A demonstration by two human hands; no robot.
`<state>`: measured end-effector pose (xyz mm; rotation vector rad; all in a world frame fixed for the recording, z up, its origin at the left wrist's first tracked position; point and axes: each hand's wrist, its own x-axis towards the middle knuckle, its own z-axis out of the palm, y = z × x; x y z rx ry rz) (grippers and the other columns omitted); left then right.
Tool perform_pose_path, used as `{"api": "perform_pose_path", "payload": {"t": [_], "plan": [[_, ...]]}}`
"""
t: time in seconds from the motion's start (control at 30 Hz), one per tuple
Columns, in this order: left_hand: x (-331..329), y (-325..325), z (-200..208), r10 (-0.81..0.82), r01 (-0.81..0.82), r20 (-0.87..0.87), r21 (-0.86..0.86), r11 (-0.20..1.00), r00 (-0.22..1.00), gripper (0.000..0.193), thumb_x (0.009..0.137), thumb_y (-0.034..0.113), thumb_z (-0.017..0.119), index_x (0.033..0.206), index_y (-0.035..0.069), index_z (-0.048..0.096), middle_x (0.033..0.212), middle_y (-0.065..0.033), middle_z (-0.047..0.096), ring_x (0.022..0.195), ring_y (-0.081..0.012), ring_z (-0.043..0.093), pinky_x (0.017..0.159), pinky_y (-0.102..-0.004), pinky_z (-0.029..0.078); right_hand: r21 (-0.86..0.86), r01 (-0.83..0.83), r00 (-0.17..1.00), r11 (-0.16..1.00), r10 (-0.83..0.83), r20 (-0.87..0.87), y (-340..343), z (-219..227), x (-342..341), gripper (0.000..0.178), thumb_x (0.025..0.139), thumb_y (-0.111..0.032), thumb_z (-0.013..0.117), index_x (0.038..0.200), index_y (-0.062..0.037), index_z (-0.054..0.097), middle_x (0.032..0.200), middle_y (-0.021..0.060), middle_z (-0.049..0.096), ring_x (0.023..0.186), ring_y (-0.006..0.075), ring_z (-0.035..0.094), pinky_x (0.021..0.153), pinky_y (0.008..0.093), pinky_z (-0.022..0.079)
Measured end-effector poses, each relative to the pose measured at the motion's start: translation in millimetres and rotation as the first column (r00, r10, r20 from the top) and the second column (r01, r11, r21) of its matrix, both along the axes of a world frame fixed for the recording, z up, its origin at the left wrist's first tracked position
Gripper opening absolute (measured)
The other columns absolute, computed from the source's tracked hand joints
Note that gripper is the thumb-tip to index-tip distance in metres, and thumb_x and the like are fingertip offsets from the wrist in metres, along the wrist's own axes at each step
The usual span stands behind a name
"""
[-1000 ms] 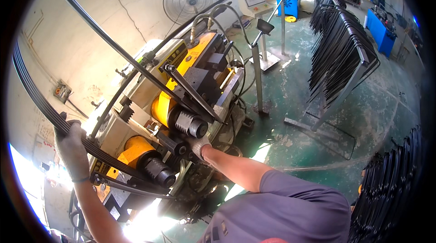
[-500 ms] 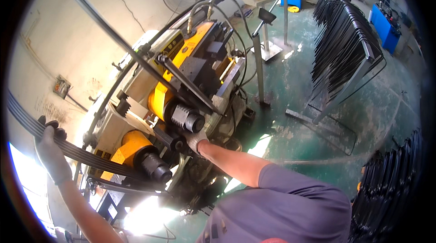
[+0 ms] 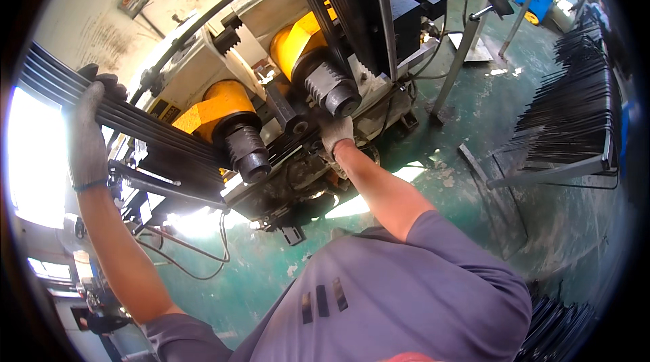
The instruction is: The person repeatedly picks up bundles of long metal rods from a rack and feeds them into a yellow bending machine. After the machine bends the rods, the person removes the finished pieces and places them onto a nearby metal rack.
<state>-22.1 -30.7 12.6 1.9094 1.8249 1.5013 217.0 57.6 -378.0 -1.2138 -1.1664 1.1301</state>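
Observation:
My left hand (image 3: 89,135), in a pale glove with dark fingertips, is closed around a bundle of several long dark metal bars (image 3: 159,133) at the left. The bars slope down to the right, toward a black grooved roller (image 3: 245,148) under a yellow housing (image 3: 223,106). My right hand (image 3: 336,137), also gloved, reaches in beneath the second grooved roller (image 3: 330,88). Its fingers are hidden by the machine, so I cannot see what they touch. Between the two rollers a dark cylindrical part (image 3: 288,110) sticks out toward me.
Dark upright rods (image 3: 315,3) rise over the machine. To the right, a metal rack (image 3: 555,176) carries many thin black rods, and another pile of black rods (image 3: 558,328) lies lower right. A grey post (image 3: 455,71) stands beside the machine. A cable (image 3: 196,274) loops above the green floor.
My view has swung left and down, so the machine and rack appear farther right. My left hand still grips the bars, and my right hand is still beneath the roller.

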Motion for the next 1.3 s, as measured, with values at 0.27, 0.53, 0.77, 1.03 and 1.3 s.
{"api": "perform_pose_path", "payload": {"t": [0.27, 0.53, 0.77, 1.03, 1.3], "plan": [[6, 0, 1, 0.070, -0.070, -0.012, -0.018, 0.997, 0.997, 0.026, 0.095, 0.015, 0.057, 0.109, -0.003, 0.067, 0.093, -0.0144, 0.071, 0.089, -0.0216, 0.069, 0.085, -0.0331, 0.054, -0.059, -0.070, 0.993, 0.996, 0.064, -0.099, 6, -17, -2, 0.050, 0.093, -0.039, 0.061, 0.126, -0.0010, 0.058, 0.126, 0.0136, 0.064, 0.120, 0.0258, 0.057, 0.100, 0.0375, 0.043], [12, -3, 2, 0.121, -0.119, 0.077, -0.042, 0.992, 0.990, 0.025, 0.094, 0.016, 0.058, 0.109, -0.002, 0.067, 0.096, -0.0143, 0.072, 0.092, -0.0216, 0.069, 0.088, -0.0332, 0.053, 0.040, -0.007, 0.988, 0.999, 0.001, 0.152, 11, -43, -14, 0.041, 0.090, -0.028, 0.066, 0.119, 0.0008, 0.060, 0.122, 0.0144, 0.065, 0.116, 0.0269, 0.058, 0.096, 0.0365, 0.043], [9, -2, 4, 0.184, -0.181, 0.019, -0.099, 0.978, 0.983, 0.031, 0.096, 0.021, 0.055, 0.107, -0.005, 0.070, 0.093, -0.0138, 0.072, 0.089, -0.0213, 0.068, 0.088, -0.0321, 0.051, 0.146, 0.051, 0.996, 0.988, -0.060, 0.060, 14, -59, -18, 0.041, 0.088, -0.026, 0.070, 0.117, 0.0025, 0.062, 0.121, 0.0131, 0.065, 0.112, 0.0257, 0.060, 0.095, 0.0367, 0.044], [34, -13, -3, 0.228, -0.228, -0.021, -0.041, 0.973, 0.973, 0.041, 0.096, 0.017, 0.055, 0.131, -0.005, 0.053, 0.096, -0.0101, 0.069, 0.089, -0.0165, 0.066, 0.085, -0.0279, 0.050, -0.115, 0.040, 0.986, 0.992, -0.021, 0.165, 6, -26, -14, 0.030, 0.090, -0.020, 0.064, 0.114, -0.0024, 0.065, 0.111, 0.0126, 0.069, 0.100, 0.0242, 0.064, 0.088, 0.0365, 0.047], [-3, -185, -66, 0.189, -0.160, -0.228, 0.143, 0.977, 0.955, 0.032, 0.098, 0.014, 0.050, 0.121, -0.006, 0.061, 0.102, -0.0149, 0.066, 0.092, -0.0212, 0.064, 0.082, -0.0314, 0.053, -0.280, 0.052, 0.655, 0.959, -0.245, -0.715, -151, 20, 90, 0.013, 0.089, -0.002, 0.064, 0.102, -0.0045, 0.066, 0.093, -0.0014, 0.067, 0.082, 0.0096, 0.060, 0.077, 0.0271, 0.048]]}}
